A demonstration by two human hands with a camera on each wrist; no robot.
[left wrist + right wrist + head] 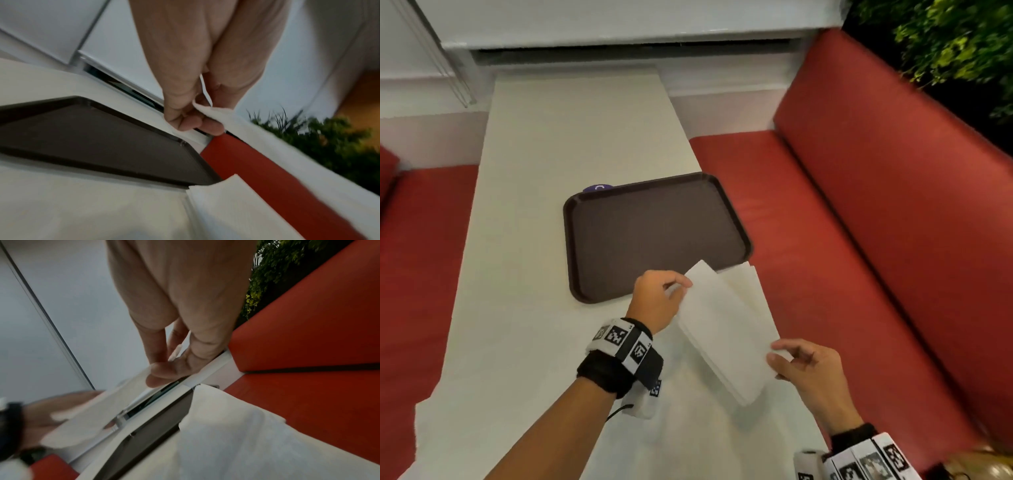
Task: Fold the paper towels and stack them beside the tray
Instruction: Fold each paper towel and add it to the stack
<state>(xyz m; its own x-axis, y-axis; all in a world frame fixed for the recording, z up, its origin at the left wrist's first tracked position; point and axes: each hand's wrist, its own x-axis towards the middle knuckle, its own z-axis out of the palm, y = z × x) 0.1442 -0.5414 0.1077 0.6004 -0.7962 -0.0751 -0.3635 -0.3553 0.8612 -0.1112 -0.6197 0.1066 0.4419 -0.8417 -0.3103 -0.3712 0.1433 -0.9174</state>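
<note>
- Left hand [655, 299]: thumb and fingertips [186, 121] pinch the far corner of the held paper towel [722, 329]. The grip shows clearly in the left wrist view.
- Right hand [808, 368]: thumb and fingers [164, 374] pinch the near corner of the same towel. The sheet edge is visible between them in the right wrist view.
- Held towel: its long axis runs diagonally between the two pinches, from far-left to near-right. It appears already folded into a narrow strip and lifted off the surface.
- Below the strip: the towel stack [751, 291] lies on the white table [534, 240], directly beneath and slightly to the right of both sets of fingers.
- Beyond the left fingers: the brown tray [654, 233]. The stack's far corner appears to overlap the tray's near-right corner, so the stack lies just beside the tray.
- Judgement: the coming move is a lowering of the strip onto the stack. Both hands lie equally close, so alignment of the strip's long axis with the stack governs the placement.
</note>
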